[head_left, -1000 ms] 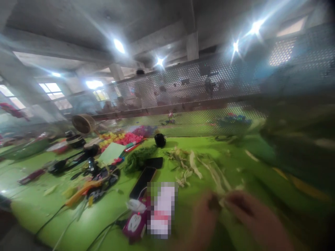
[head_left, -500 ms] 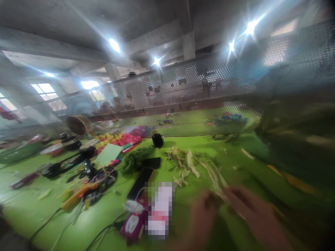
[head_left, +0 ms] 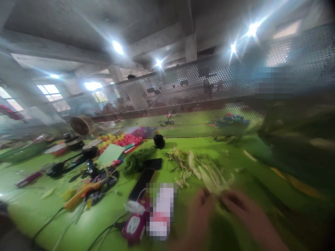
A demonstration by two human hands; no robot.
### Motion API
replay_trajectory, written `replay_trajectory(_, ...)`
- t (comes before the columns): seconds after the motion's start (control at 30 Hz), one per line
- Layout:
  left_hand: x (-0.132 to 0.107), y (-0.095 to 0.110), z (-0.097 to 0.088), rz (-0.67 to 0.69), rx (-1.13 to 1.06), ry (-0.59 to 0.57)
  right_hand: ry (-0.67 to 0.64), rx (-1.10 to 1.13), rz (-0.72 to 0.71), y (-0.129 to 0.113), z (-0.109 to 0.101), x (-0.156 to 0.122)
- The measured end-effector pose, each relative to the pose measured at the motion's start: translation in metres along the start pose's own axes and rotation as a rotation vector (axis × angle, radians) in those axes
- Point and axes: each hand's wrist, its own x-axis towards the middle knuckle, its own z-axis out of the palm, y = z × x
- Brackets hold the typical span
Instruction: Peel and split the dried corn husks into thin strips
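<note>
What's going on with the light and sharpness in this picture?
In the head view, several bright lights flare into streaks; the green table has a pale sheen toward its left; the left hand and right hand look blurred; the lower right is murky; coarse blocks obscure a pale item.

Smooth glossy green tabletop (head_left: 31, 209), matt papery pale strips (head_left: 208, 177), smooth dark phone (head_left: 141, 184), purple plastic socket block (head_left: 134, 226), perforated metal-looking partition (head_left: 170, 89), rough stringy green bundle (head_left: 134, 160)

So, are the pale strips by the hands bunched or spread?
Spread at their far ends, where the strips fan apart; they narrow together between the left hand and right hand.
</note>
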Motion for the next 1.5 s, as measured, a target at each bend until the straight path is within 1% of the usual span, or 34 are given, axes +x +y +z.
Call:
replay_trajectory(0.1,0.001,-0.001,-0.001,-0.005,0.034,-0.042,-0.008,0.107,0.049,0.003,-0.002,0.004)
replay_trajectory(0.2,0.002,-0.004,-0.003,0.000,0.096,-0.080,0.051,0.137,0.057,0.003,-0.005,0.002)
replay_trajectory(0.23,0.002,-0.005,-0.004,0.006,0.121,-0.084,0.085,0.126,0.059,0.003,-0.006,0.002)
replay_trajectory(0.3,0.003,-0.008,-0.004,0.007,0.181,-0.091,0.112,0.077,0.063,0.003,-0.007,0.001)
replay_trajectory(0.37,0.004,-0.010,-0.004,0.009,0.239,-0.088,0.092,0.022,0.056,0.004,-0.005,0.000)
replay_trajectory(0.47,0.006,-0.014,-0.004,0.010,0.317,-0.086,0.069,-0.031,-0.009,0.005,0.000,-0.001)
replay_trajectory(0.53,0.006,-0.015,-0.003,-0.004,0.362,-0.084,0.093,-0.069,-0.051,0.005,0.003,-0.002)
replay_trajectory(0.57,0.006,-0.015,-0.002,-0.012,0.373,-0.083,0.114,-0.089,-0.050,0.005,0.003,-0.002)
replay_trajectory(0.67,0.004,-0.012,-0.001,0.004,0.347,-0.076,0.130,-0.104,0.008,0.006,0.003,-0.002)
replay_trajectory(0.77,0.003,-0.009,-0.001,0.026,0.271,-0.095,0.137,-0.050,0.058,0.008,0.001,0.001)
replay_trajectory(0.87,0.002,-0.008,-0.003,0.008,0.193,-0.124,0.121,-0.001,0.098,0.011,-0.003,0.003)
replay_trajectory(0.93,0.003,-0.010,-0.003,-0.008,0.179,-0.124,0.111,0.023,0.115,0.012,-0.005,0.004)
replay_trajectory(1.17,0.009,-0.018,-0.003,-0.007,0.216,-0.116,0.104,0.050,0.136,0.014,-0.005,0.004)
replay_trajectory(1.27,0.007,-0.015,-0.002,0.020,0.240,-0.097,0.134,0.060,0.133,0.018,-0.004,0.006)
replay_trajectory(1.43,0.001,-0.007,0.001,0.026,0.225,-0.039,0.084,0.047,0.115,0.024,-0.002,0.007)
replay_trajectory(1.5,0.001,-0.006,0.001,0.030,0.213,-0.031,0.095,0.038,0.111,0.023,0.000,0.006)
